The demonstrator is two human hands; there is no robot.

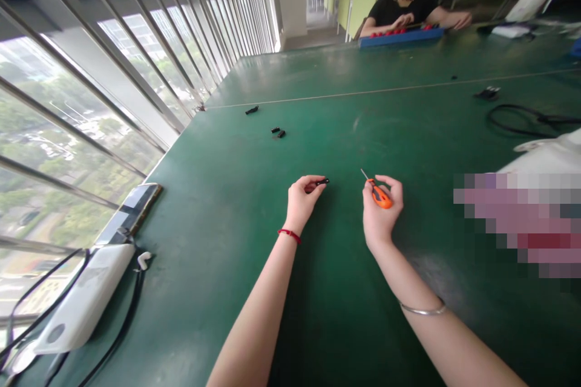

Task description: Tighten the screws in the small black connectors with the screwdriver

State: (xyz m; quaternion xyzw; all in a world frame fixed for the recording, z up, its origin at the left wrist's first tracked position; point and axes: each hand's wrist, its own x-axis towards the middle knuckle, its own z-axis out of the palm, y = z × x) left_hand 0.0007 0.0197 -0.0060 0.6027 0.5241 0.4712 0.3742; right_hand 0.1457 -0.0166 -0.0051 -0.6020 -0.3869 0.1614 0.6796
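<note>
Between the thumb and fingers of my left hand (305, 198) is a small black part (322, 182), too small to identify. My right hand (382, 211) grips a screwdriver (382, 196) by its orange and black handle. The metal shaft tilts up and to the left, its tip apart from the black part. Both hands are over the middle of the green table (218, 205). Farther off lie two small black pieces (278, 132) close together, and another longer black piece (252, 110) lies beyond them.
At the left edge are a white power bank (86, 299), a phone (136, 208), a white earbud (144, 260) and black cables. A metal railing (136, 6) runs alongside. A black cable (521, 121) lies at right. Across the table a person sits behind a blue tray (402, 38).
</note>
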